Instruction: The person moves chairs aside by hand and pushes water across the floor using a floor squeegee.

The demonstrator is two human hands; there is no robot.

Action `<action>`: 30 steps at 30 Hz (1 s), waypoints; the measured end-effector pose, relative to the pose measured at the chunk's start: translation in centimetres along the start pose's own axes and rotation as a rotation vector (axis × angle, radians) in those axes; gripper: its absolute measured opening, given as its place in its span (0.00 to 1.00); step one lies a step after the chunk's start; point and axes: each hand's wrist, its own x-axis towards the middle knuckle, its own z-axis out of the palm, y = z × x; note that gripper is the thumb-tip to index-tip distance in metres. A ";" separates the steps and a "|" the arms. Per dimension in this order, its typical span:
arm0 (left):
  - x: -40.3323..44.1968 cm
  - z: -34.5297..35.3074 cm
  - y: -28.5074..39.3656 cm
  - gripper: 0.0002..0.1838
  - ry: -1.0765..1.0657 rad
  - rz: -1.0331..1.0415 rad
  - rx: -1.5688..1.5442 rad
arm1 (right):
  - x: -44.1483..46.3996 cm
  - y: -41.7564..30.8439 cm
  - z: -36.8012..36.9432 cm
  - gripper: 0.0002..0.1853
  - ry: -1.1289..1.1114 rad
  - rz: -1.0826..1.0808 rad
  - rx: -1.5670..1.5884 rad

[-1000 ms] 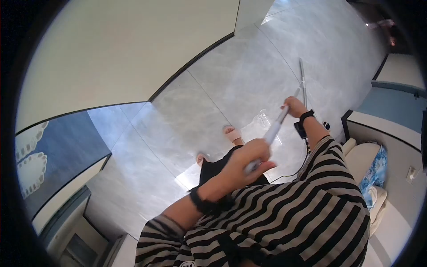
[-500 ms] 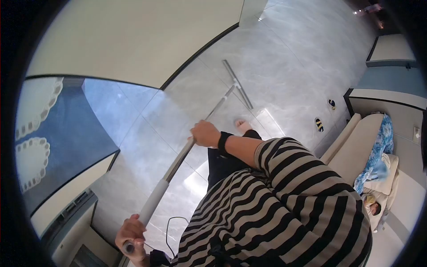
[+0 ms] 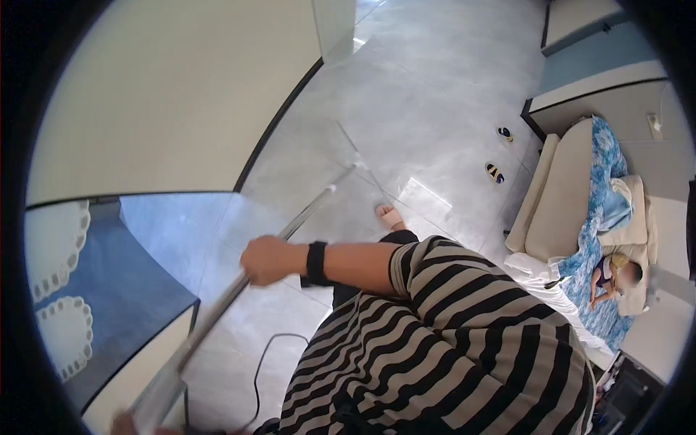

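Observation:
A long-handled floor squeegee (image 3: 310,206) runs diagonally from the lower left to the floor ahead of me. Its thin bar-shaped head (image 3: 346,141) is blurred by motion and lies on the grey tiles. My right hand (image 3: 274,259), with a black band at the wrist, is closed round the middle of the pole. At the bottom left edge, my left hand (image 3: 129,424) is smeared and partly cut off, at the pole's thick upper end. My bare foot (image 3: 390,216) stands near the squeegee's head.
A black cable (image 3: 257,377) loops over the floor. Slippers (image 3: 495,172) lie towards the sofa (image 3: 554,199), where a child (image 3: 609,279) is on the blue flowered cover. A cream panel (image 3: 181,94) borders the floor on the left, beside a blue surface with lacy white mats (image 3: 61,337).
Both my hands have moved down and left with the squeegee, drawing its head back towards me. The view has turned, showing more of the sofa and the child.

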 end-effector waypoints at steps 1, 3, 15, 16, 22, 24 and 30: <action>0.9 -0.7 -3.1 0.12 0.128 -0.023 0.016 | -0.8 2.4 -2.0 0.10 -0.030 0.104 -0.005; 3.0 -0.5 -8.9 0.15 0.177 -0.105 -0.097 | -4.6 7.0 -5.4 0.11 -0.008 0.171 -0.121; 8.1 20.8 -52.1 0.10 -0.446 -0.493 0.260 | -36.0 42.0 -28.3 0.10 0.223 0.751 -0.570; 8.2 23.1 -54.8 0.11 -0.479 -0.476 0.235 | -37.9 42.9 -29.9 0.11 0.202 0.798 -0.604; 6.6 28.8 -62.0 0.15 -0.479 -0.483 0.154 | -43.4 49.6 -29.2 0.12 0.428 0.754 -0.536; 5.8 27.4 -61.3 0.15 -0.532 -0.514 0.196 | -43.2 49.3 -28.0 0.12 0.444 0.669 -0.499; 1.7 19.9 -51.5 0.13 -0.579 -0.583 0.357 | -37.5 43.7 -19.8 0.04 0.240 0.628 -0.457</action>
